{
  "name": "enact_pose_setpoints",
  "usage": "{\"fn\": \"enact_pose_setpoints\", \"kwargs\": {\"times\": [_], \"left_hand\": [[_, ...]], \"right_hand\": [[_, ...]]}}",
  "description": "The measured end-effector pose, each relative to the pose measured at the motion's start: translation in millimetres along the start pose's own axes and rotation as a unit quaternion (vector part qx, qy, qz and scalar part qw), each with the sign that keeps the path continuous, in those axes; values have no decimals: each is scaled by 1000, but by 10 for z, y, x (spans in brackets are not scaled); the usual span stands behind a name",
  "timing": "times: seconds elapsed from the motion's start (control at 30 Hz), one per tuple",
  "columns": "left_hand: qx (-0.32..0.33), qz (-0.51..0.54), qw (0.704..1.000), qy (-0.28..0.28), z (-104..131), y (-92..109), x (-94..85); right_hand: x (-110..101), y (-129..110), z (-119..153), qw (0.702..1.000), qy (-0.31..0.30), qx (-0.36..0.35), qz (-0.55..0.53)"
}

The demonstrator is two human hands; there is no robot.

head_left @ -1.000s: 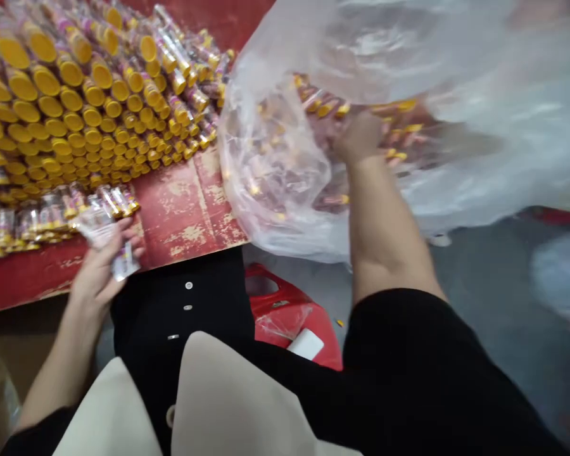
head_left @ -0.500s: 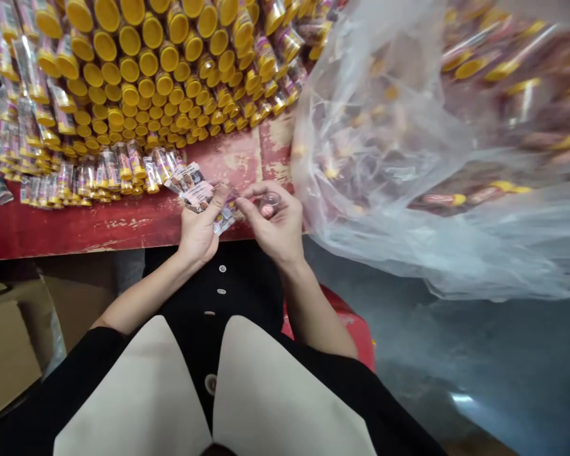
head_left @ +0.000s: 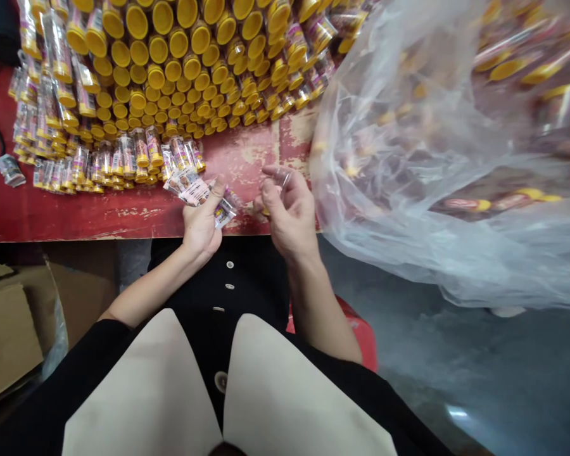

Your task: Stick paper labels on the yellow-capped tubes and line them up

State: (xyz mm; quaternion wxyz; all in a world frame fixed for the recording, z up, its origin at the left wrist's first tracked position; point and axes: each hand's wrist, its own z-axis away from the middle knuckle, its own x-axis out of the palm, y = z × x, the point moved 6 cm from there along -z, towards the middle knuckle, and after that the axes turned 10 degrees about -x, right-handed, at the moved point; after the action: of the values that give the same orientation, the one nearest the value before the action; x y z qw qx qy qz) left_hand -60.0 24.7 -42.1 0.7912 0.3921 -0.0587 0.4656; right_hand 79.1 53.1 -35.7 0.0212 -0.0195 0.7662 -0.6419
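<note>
My left hand (head_left: pixel 202 223) grips a fan of printed labels (head_left: pixel 192 190) just above the table's front edge. Part of that bunch, with a purple and clear piece, sticks out past my thumb on the right. A short gap away, my right hand (head_left: pixel 292 218) has its fingers curled round a small clear tube (head_left: pixel 284 178). A bit of yellow shows below those fingers, and the rest of the tube is hidden by the hand.
A big stack of yellow-capped tubes (head_left: pixel 178 43) fills the back of the red table (head_left: pixel 109 218). On the right lies a large clear plastic bag (head_left: pixel 384 209) holding more tubes. A small packet (head_left: pixel 10 170) sits far left. Cardboard boxes (head_left: pixel 9 335) stand below left.
My right hand has drawn away to the right from the labels and turned, taking the clear tube with it. My left hand still holds the labels. The view has shifted slightly.
</note>
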Motion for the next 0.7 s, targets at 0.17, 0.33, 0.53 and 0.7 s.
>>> {"fn": "enact_pose_setpoints", "kwargs": {"times": [0.17,0.33,0.53,0.7], "left_hand": [[-29,21,999,19,-38,17,29],[-42,22,999,14,11,-13,96],[-74,3,997,-13,84,-123,81],[-74,14,997,-3,98,-190,50]], "right_hand": [[-122,-190,260,989,-43,-104,91],[-146,-303,427,978,-30,-166,121],[-227,-387,424,951,-26,-227,206],[-231,-79,425,999,12,-39,14]]}}
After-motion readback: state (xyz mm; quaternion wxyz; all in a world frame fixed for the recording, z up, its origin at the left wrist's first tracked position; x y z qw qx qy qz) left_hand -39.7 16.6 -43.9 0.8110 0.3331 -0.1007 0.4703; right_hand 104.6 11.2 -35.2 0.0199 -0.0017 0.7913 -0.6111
